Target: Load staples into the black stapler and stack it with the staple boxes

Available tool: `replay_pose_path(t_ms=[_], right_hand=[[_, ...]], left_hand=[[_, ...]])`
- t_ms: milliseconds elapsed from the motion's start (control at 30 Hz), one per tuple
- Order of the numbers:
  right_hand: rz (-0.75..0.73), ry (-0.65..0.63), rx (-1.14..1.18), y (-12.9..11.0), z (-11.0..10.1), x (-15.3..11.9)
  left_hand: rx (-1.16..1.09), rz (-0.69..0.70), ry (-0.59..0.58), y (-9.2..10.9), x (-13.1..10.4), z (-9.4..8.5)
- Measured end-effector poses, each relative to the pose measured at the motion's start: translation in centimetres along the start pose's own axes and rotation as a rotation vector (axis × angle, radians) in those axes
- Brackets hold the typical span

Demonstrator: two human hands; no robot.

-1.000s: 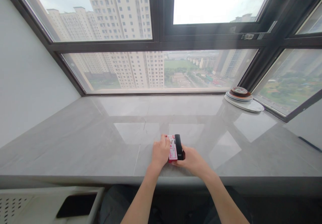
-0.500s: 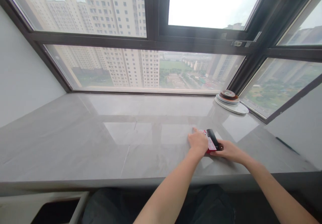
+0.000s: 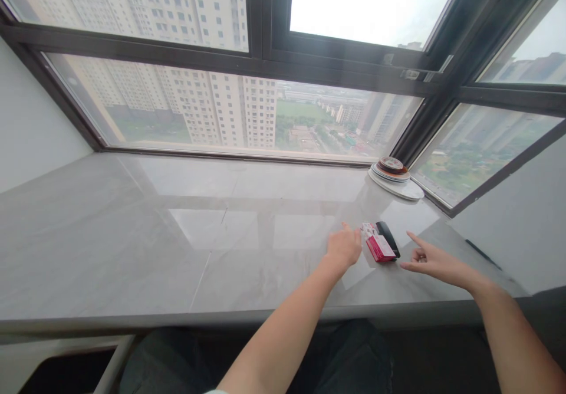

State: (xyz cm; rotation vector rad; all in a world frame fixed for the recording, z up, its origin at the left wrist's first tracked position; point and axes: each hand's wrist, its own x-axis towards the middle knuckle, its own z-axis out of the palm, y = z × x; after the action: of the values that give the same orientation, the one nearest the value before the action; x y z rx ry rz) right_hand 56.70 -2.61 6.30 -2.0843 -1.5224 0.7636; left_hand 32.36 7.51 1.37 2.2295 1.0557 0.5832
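A small red and white box [image 3: 381, 249] lies on the grey marbled counter [image 3: 132, 252], right of the middle. Against its right side rests a black curved object [image 3: 388, 238]. My left hand [image 3: 344, 248] is just left of the box, its index finger pointing forward and the other fingers curled, with nothing visible in them. To the right of the black object is my right hand [image 3: 424, 259], held apart from it, index finger and thumb spread and nothing between them.
A stack of plates [image 3: 393, 176] stands in the back right corner by the window frame [image 3: 327, 69]. A thin dark object [image 3: 484, 254] lies along the right wall. At the lower left is a pale open-topped container [image 3: 106, 376].
Both hands have let go of the box and black object and moved apart, the left hand slightly left, the right hand to the right. The view has tilted and shifted a little.
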Motion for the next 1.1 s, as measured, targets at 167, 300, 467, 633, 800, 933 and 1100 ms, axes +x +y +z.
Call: replay_pose_path(t_ms=[167, 300, 467, 633, 800, 933, 1100], right_hand=[[-0.162, 0.092, 0.187, -5.4, 6.7, -3.9], [-0.41, -0.119, 0.082, -12.7, 17.3, -4.1], [-0.428, 0.002, -0.437, -17.0, 24.5, -2.3], [-0.379, 0.068, -0.556, -17.6, 25.7, -2.2], [-0.383, 0.09, -0.564, -17.5, 25.9, -2.4], [-0.395, 0.102, -0.563, -17.5, 26.1, -2.3], [-0.388, 0.1, -0.564, -17.4, 26.2, -2.2]], left_hand=[[0.042, -0.09, 0.113, -8.2, -8.7, -6.5], [0.184, -0.116, 0.256, -13.8, -15.8, -12.2], [0.579, -0.14, 0.287, -17.1, -21.4, -15.2], [0.686, -0.128, 0.206, -17.3, -21.6, -14.7], [0.671, -0.151, 0.198, -17.5, -21.1, -14.6], [0.658, -0.157, 0.202, -17.6, -21.3, -14.8], [0.642, -0.163, 0.2, -17.6, -21.3, -14.9]])
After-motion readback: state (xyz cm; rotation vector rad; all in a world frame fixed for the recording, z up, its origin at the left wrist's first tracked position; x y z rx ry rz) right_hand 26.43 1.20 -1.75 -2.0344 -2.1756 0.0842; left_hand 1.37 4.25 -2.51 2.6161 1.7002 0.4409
